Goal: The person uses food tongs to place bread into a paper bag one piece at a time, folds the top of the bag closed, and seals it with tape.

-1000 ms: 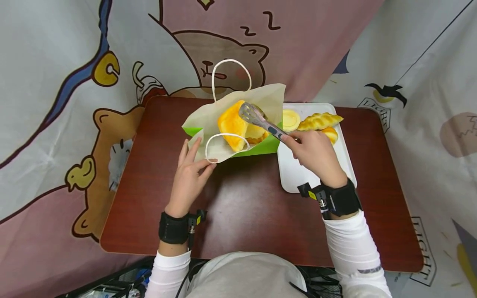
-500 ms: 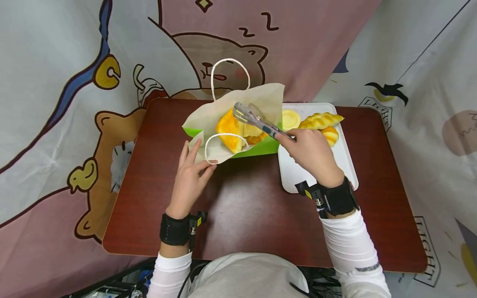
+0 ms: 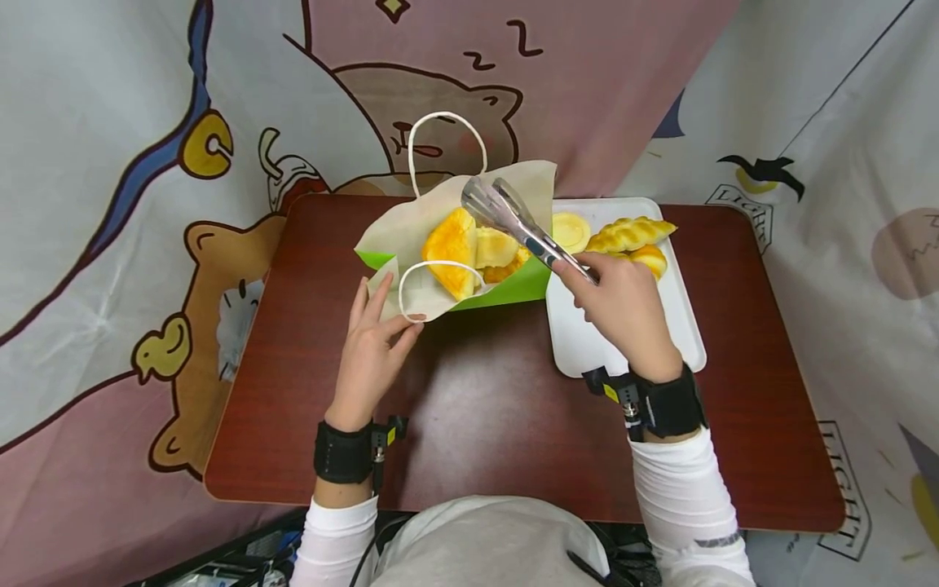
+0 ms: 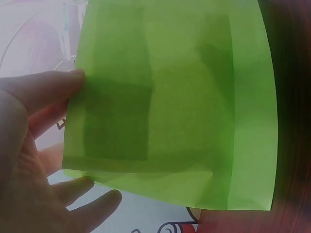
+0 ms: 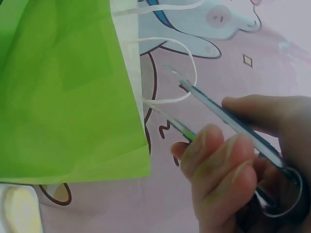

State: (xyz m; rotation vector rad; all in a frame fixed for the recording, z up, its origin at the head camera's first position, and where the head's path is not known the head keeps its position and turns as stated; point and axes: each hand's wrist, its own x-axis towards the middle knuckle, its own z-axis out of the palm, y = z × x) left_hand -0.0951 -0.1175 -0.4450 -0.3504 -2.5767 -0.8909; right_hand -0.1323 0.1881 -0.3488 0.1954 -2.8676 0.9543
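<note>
A green paper bag [image 3: 506,292] with a cream inside and white handles stands with its mouth wide. Thumb and fingers of my left hand [image 3: 370,359] pinch its near left rim; the left wrist view has the thumb [image 4: 58,85] at the edge. Several golden bread pieces lie inside, among them a large one [image 3: 449,249] on the left. My right hand [image 3: 623,310] grips metal tongs [image 3: 517,218] by the handles. Their tips point over the bag's mouth, spread apart with nothing between them. In the right wrist view, the tongs [image 5: 223,114] show beside the bag.
Right of the bag, a white tray [image 3: 587,346] lies on the brown table [image 3: 484,424]. On it are a round pale tart [image 3: 570,232], a braided bread [image 3: 631,235] and a small roll [image 3: 650,260]. A printed curtain [image 3: 609,90] hangs behind the table.
The tongs have drawn back from the bread in the bag, and their arms are spread wider. More of the bread shows now. The left hand has stayed at the rim.
</note>
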